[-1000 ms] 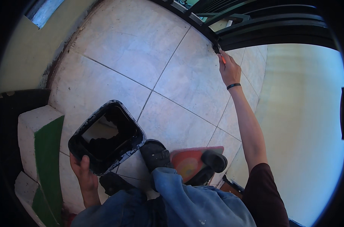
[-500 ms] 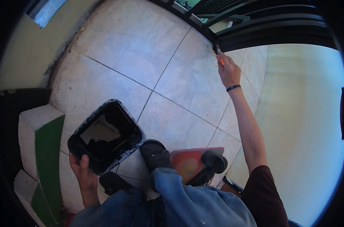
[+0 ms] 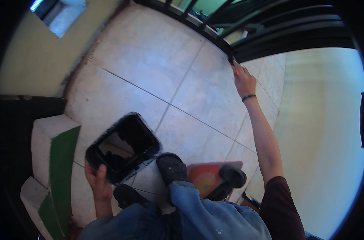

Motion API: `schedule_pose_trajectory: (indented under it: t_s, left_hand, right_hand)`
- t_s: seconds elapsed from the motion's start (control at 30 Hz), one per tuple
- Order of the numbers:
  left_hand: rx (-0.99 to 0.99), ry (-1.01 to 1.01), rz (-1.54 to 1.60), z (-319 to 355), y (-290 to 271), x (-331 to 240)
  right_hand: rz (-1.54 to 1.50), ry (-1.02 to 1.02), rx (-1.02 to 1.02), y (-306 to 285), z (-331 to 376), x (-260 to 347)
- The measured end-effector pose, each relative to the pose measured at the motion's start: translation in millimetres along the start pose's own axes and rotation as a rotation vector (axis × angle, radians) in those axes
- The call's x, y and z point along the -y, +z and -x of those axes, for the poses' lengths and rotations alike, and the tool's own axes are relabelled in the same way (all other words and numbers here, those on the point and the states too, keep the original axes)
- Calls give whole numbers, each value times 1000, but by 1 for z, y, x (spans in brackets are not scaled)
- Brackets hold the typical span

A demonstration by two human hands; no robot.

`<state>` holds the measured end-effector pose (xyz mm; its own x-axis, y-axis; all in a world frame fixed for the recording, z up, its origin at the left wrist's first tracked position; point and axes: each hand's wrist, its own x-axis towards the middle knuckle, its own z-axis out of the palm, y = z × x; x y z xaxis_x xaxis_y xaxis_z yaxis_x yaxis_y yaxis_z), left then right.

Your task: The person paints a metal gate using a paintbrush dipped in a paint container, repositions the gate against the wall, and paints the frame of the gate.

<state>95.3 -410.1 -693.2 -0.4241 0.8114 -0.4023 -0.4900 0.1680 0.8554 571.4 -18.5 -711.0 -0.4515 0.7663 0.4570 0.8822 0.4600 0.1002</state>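
Right fingers (image 3: 245, 71) pinch a brush (image 3: 237, 72), its length pointing forward-left at the gate (image 3: 294, 42), left fingers (image 3: 101, 172) gripping a tub (image 3: 134, 165)

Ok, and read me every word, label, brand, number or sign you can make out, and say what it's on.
There are none I can read.
Black container in the left hand: paint-like smears on the rim, no legible lettering.
Orange-handled tool in the right hand: mostly hidden; too small to tell.
Red mat: coloured pattern, no readable words.
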Motion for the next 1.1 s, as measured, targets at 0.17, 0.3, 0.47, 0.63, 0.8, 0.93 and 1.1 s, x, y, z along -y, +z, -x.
schedule_pose_trajectory:
  t_s: [0.17,0.3,0.47,0.63,0.8,0.93,1.1]
  left_hand:
    - [-27,-9,66,-2,15,-2]
    - [3,-14,87,-1,16,-9]
    - [6,-48,92,-9,2,9]
    - [-31,-158,6,-22,-15,41]
    - [-33,-200,59,-24,-25,59]
    - [-17,-141,36,-24,-36,78]
    - [-19,-142,107,-19,-35,80]
  right_hand:
    - [-10,127,26,-42,38,15]
    - [-239,252,-71,-87,33,73]
    - [-723,589,-72,-134,26,170]
    - [-848,601,-57,-170,33,216]
    - [-890,606,4,-189,47,234]
    - [-920,566,61,-197,59,250]
    - [-963,426,203,-203,77,280]
